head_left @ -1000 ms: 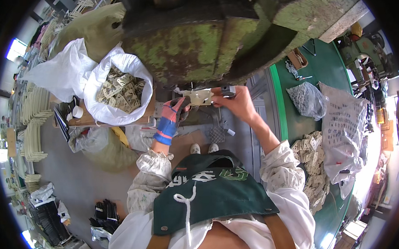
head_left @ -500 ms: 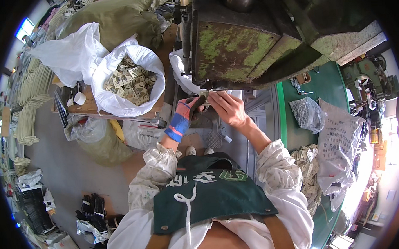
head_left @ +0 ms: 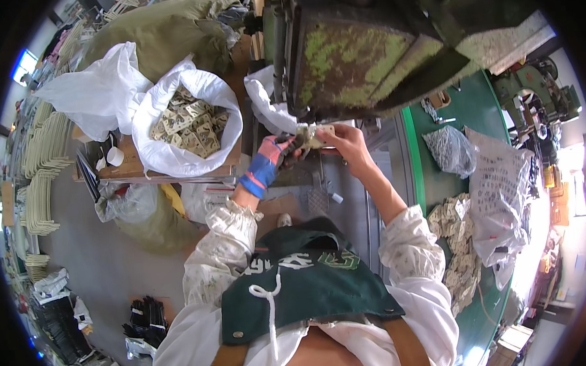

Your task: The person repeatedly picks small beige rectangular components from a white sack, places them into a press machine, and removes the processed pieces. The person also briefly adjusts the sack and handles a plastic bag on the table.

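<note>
Under the front of a big green-stained machine point(head_left: 350, 58), both my hands meet around a small cream-coloured metal plate point(head_left: 312, 141). My left hand point(head_left: 278, 156), in a red and blue glove with dark fingertips, grips the plate's left side. Bare and closed, my right hand point(head_left: 347, 146) pinches its right end between thumb and fingers. Part of the plate is covered by my fingertips, and the machine's working point just above is hard to make out. Left of my hands, a white sack point(head_left: 150, 126) stands open, filled with similar plates point(head_left: 191, 127).
The sack rests on a wooden bench point(head_left: 130, 164) with a white cup point(head_left: 114, 156). On the right, a green table point(head_left: 435, 188) carries more plates point(head_left: 455, 232), a clear bag point(head_left: 448, 153) and a woven sack point(head_left: 496, 189). Below my hands is a foot pedal point(head_left: 317, 200).
My right hand has shifted slightly right, and its fingers have turned. More of the plate shows between my hands. My left hand keeps its grip; the whole view has tilted a little.
</note>
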`<state>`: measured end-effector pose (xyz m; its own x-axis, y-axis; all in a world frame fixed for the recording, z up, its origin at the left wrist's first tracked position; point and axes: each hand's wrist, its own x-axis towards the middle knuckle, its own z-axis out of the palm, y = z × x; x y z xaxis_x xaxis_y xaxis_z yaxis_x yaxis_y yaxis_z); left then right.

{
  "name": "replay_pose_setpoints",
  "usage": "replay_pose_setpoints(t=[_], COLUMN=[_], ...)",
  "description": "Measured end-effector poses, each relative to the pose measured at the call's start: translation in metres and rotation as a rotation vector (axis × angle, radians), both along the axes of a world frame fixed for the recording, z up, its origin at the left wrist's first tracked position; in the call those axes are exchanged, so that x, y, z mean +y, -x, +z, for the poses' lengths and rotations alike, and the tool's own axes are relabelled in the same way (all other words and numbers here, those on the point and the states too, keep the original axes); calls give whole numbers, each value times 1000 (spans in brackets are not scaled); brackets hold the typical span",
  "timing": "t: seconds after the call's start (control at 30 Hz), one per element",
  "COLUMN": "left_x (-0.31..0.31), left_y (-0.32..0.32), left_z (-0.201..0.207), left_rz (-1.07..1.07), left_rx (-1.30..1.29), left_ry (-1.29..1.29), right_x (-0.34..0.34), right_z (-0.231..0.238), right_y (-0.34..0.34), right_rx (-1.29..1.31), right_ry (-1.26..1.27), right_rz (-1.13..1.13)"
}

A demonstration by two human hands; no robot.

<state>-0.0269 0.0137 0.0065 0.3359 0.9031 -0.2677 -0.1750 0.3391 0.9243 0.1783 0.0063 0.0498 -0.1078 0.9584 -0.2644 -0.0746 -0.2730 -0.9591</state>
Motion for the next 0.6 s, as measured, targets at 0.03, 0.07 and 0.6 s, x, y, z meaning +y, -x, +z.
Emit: replay_pose_setpoints(t=[0.03, 0.07, 0.6], left_x=[-2, -4, -10], left_y=[1, 1, -5], left_z=[-5, -12, -7], left_rz=[-2, -3, 117], left_rx=[-16, -32, -51], left_ry=[31, 61, 6], right_x=[0, -3, -15], right_z=[0, -8, 3], right_y=[2, 2, -3], right_rx=[43, 36, -39], right_ry=[36, 48, 33], right_rz=[52, 44, 23])
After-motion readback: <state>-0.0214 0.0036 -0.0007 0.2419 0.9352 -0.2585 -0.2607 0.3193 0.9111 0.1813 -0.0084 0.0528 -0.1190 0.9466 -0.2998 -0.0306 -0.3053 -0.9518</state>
